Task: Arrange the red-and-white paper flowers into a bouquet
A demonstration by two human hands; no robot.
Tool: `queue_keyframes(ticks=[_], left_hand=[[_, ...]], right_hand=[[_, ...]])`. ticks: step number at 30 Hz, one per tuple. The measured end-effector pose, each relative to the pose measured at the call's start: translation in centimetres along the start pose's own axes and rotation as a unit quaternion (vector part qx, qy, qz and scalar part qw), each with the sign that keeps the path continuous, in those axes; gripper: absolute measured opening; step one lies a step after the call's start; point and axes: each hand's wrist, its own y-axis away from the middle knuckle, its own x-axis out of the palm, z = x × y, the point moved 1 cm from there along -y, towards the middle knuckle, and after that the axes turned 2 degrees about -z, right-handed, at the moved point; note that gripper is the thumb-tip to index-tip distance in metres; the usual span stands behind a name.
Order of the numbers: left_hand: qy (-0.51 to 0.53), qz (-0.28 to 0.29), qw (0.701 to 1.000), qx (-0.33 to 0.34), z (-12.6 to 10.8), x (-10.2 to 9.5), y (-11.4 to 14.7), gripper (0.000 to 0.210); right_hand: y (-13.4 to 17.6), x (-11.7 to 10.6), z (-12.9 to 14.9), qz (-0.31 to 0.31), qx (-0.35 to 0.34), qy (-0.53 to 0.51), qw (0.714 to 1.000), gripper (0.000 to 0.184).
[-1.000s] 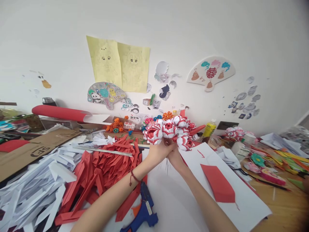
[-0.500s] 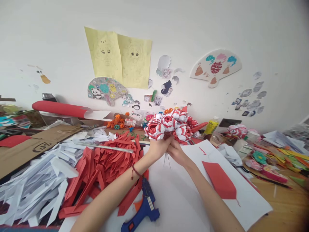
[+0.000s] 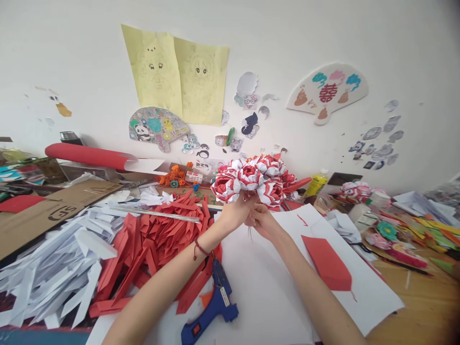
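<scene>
A bouquet of red and white paper flowers (image 3: 250, 177) is held up over the white paper sheet (image 3: 266, 287). My left hand (image 3: 235, 213) is wrapped round its wire stems just under the blooms. My right hand (image 3: 261, 220) is closed against the same stems, close beside the left, with fingertips partly hidden. Thin wire ends (image 3: 250, 231) poke out below both hands. On the sheet under my left forearm lies a blue glue gun (image 3: 215, 302). A red paper piece (image 3: 328, 263) rests to the right of my right forearm.
Piles of folded white paper strips (image 3: 53, 263) and red paper strips (image 3: 165, 235) cover the left side, with thin metal wires (image 3: 158, 214) across them. Further back are a red paper roll (image 3: 86, 155) and a yellow bottle (image 3: 316, 183). Cardboard (image 3: 61, 206) lies far left.
The bouquet has shifted slightly left and up in view, with both hands still on the stems. My right hand's fingers have changed position, and less of the wire ends shows.
</scene>
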Motion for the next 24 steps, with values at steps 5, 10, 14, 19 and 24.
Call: queue_keyframes(ticks=[5, 10, 14, 19, 24], left_hand=[[-0.044, 0.082, 0.989, 0.118, 0.5, -1.0, -1.4, 0.015], [0.012, 0.188, 0.958, 0.214, 0.4, -2.1, -2.1, 0.028], [0.046, 0.215, 0.957, 0.188, 1.0, -2.0, -2.2, 0.039], [-0.014, 0.075, 0.978, 0.196, 0.7, -1.3, -1.7, 0.033], [-0.136, -0.077, 0.961, 0.227, -0.3, -0.4, -0.6, 0.020]], right_hand=[[0.3, 1.1, 1.1, -0.041, 0.008, -0.065, 0.997, 0.024], [0.8, 2.3, 2.6, -0.019, 0.035, -0.091, 0.995, 0.029], [1.2, 3.1, 3.2, -0.002, 0.061, -0.110, 0.992, 0.029], [1.4, 3.6, 3.3, -0.080, 0.024, -0.114, 0.990, 0.017], [1.3, 3.6, 3.1, -0.126, 0.004, -0.105, 0.986, 0.015]])
